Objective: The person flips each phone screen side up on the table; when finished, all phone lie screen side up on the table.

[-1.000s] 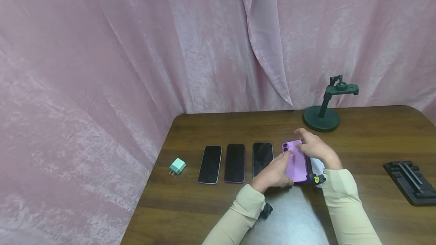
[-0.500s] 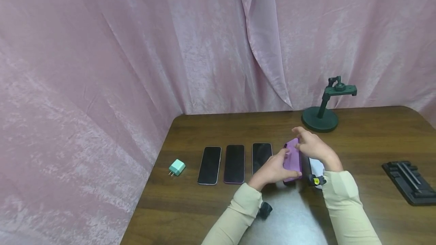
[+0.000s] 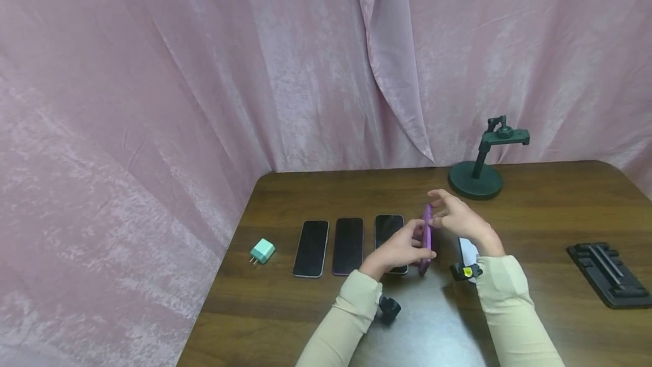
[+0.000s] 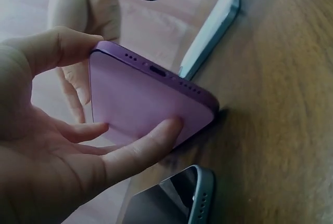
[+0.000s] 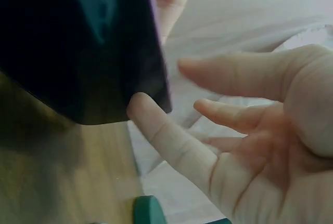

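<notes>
A purple smartphone [image 3: 427, 237] is tipped up on its long edge, held by my left hand [image 3: 399, 248]. In the left wrist view the thumb pinches the phone's [image 4: 140, 83] bottom end while other fingers lie against its purple back. My right hand [image 3: 463, 222] is at the far end of the phone. The right wrist view shows its fingers fairly straight, one fingertip [image 5: 139, 104] at a corner of the dark screen [image 5: 104, 52] and the thumb apart from it. A light-coloured phone [image 3: 467, 252] lies partly hidden beneath my right wrist.
To the left lie a phone with a silver rim [image 3: 311, 248], a dark phone [image 3: 348, 245] and another phone [image 3: 389, 228], partly covered by my left hand. A mint charger plug [image 3: 263, 250] sits further left. Behind stands a green phone stand [image 3: 476, 180]; a black folded stand [image 3: 608, 276] lies right.
The purple phone has turned from lying back-up to standing on edge and shifted left. My left hand moved left with it, and my right hand followed a little.
</notes>
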`<state>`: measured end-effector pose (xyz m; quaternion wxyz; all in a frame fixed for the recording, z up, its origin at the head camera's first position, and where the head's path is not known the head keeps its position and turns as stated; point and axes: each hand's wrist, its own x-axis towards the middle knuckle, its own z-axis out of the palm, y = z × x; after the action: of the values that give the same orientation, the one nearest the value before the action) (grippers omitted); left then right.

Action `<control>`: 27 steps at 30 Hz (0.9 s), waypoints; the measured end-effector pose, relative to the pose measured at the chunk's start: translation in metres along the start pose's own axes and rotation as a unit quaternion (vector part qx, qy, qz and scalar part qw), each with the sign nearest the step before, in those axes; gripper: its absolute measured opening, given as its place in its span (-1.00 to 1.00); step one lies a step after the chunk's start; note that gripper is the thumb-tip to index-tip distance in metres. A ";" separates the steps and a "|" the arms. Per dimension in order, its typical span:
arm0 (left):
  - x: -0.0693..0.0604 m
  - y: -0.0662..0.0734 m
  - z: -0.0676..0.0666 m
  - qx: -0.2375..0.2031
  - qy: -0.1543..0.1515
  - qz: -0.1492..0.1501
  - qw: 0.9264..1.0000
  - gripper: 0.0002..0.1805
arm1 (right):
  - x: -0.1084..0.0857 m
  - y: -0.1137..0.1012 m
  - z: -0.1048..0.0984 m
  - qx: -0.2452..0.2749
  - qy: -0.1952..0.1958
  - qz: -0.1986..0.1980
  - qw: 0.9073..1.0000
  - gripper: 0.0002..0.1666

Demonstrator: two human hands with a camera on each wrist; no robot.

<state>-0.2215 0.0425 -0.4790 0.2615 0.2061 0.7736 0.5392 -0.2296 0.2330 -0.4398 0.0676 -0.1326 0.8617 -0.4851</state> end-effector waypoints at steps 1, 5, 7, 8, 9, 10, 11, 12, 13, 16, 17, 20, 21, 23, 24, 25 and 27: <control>0.000 -0.001 -0.001 -0.021 -0.005 0.001 1.000 -0.25 | 0.001 0.002 0.000 0.005 -0.003 -0.003 1.000 -0.27; 0.002 -0.001 -0.005 -0.081 -0.017 0.006 0.997 -0.25 | 0.005 0.010 0.002 0.017 -0.023 -0.004 1.000 -0.33; 0.002 -0.001 -0.006 -0.086 -0.019 0.008 0.996 -0.26 | 0.007 0.013 0.003 0.018 -0.039 0.006 0.999 -0.33; 0.002 -0.001 -0.007 -0.085 -0.019 0.009 0.996 -0.26 | 0.007 0.014 0.004 0.018 -0.047 0.012 0.999 -0.32; 0.002 -0.001 -0.007 -0.082 -0.019 0.011 0.996 -0.27 | 0.008 0.015 0.004 0.019 -0.055 0.021 0.998 -0.31; 0.002 -0.001 -0.008 -0.080 -0.018 0.011 0.997 -0.28 | 0.008 0.015 0.004 0.016 -0.063 0.031 0.997 -0.29; 0.002 0.000 -0.008 -0.078 -0.017 0.010 0.997 -0.28 | 0.008 0.016 0.005 0.018 -0.072 0.039 0.996 -0.27; 0.002 0.000 -0.009 -0.077 -0.017 0.010 0.997 -0.28 | 0.007 0.016 0.005 0.021 -0.082 0.048 0.995 -0.25; 0.002 0.000 -0.009 -0.077 -0.016 0.010 0.997 -0.28 | 0.007 0.015 0.005 0.022 -0.091 0.057 0.994 -0.23; 0.001 0.001 -0.010 -0.078 -0.014 0.006 0.997 -0.28 | 0.005 0.014 0.006 0.020 -0.110 0.079 0.991 -0.16; 0.001 0.001 -0.010 -0.080 -0.013 0.004 0.997 -0.27 | 0.005 0.013 0.007 0.018 -0.113 0.084 0.990 -0.14; 0.001 0.002 -0.010 -0.080 -0.006 0.000 0.997 -0.24 | 0.005 0.012 0.009 0.008 -0.112 0.088 0.990 -0.11; 0.001 0.002 -0.010 -0.080 -0.003 0.000 0.997 -0.23 | 0.005 0.012 0.010 0.004 -0.111 0.087 0.990 -0.10; 0.001 0.002 -0.010 -0.079 0.002 0.000 0.997 -0.21 | 0.005 0.010 0.011 -0.004 -0.106 0.088 0.990 -0.08; 0.002 0.002 -0.010 -0.077 0.003 0.000 0.997 -0.21 | 0.004 0.009 0.012 -0.009 -0.105 0.090 0.990 -0.07; 0.002 0.002 -0.010 -0.077 0.003 0.001 0.997 -0.21 | 0.004 0.008 0.013 -0.015 -0.104 0.092 0.990 -0.06; 0.003 0.002 -0.010 -0.077 0.001 0.002 0.997 -0.23 | 0.004 0.006 0.014 -0.027 -0.102 0.099 0.989 -0.05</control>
<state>-0.2295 0.0375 -0.4753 0.2744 0.1866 0.7297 0.5979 -0.2306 0.2237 -0.4519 0.1995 -0.0977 0.8717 -0.4368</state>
